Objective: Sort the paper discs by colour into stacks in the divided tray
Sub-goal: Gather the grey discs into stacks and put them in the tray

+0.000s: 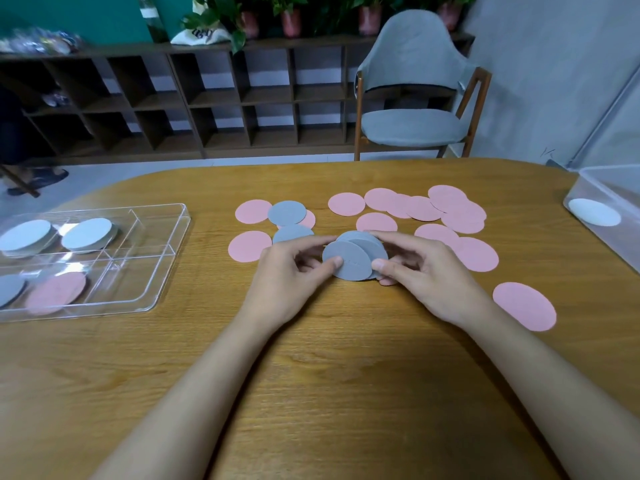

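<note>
Grey discs point(353, 259) fanned between both hands, pinched by left hand point(294, 271) and right hand point(419, 271).

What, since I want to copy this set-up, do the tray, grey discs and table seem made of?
Tray: clear hard plastic, glossy; the table shows through its glinting walls.
Grey discs: thin matte sheet, probably paper or card; flat colour, no shine.
Table: wood or wood-look veneer, satin finish; grain lines run across it.

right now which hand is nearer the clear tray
Left. The left hand sits to the right of the tray; the right hand is farther right, beyond the grey discs both hands hold.
</note>
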Demonstrator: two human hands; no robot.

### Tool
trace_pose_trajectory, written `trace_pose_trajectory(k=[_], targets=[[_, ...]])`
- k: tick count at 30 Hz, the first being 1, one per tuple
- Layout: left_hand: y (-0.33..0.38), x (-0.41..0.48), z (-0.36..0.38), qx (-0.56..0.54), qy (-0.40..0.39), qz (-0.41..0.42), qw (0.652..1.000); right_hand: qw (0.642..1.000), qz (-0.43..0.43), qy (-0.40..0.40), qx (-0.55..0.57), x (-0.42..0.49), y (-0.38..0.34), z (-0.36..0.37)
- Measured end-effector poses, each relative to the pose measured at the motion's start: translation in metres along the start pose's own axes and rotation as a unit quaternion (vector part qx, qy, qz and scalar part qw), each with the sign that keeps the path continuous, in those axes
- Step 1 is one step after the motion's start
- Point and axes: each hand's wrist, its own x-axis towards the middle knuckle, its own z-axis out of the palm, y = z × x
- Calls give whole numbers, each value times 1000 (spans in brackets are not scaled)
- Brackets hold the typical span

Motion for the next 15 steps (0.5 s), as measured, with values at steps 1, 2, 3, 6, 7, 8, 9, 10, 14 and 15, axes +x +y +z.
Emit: trace_pose_trajectory(k=[1, 2, 3, 6, 7, 8, 9, 10, 14, 15], targets=[[-1, 0, 0, -3, 6, -7, 1000, 1000, 1, -5, -12, -1, -1, -1], [-1, 1, 0, -4, 11, -12, 1000, 1000, 4, -7, -27, -2, -2, 0], [0, 1, 1, -3, 15, -15, 1000, 999, 6, -8, -45, -3, -2, 0], [4, -2, 4, 6, 34, -17, 999, 987, -19, -6, -161, -6, -10, 9], [6, -3, 6, 11, 43, -17, 999, 982, -22, -11, -189, -7, -12, 13], [8, -4, 8, 17, 52, -17, 998, 979, -21, -13, -203, -6, -13, 16], [9, -5, 9, 24, 61, -15, 998, 978, -22, -11, -208, -6, -13, 17], [11, -5, 11, 27, 69, -15, 997, 977, -22, -8, -212, -6, -12, 18], [14, -7, 12, 24, 75, -16, 997, 973, -19, -6, -231, -4, -13, 22], [15, -8, 13, 34, 72, -9, 997, 972, -15, -9, -234, -4, -14, 24]])
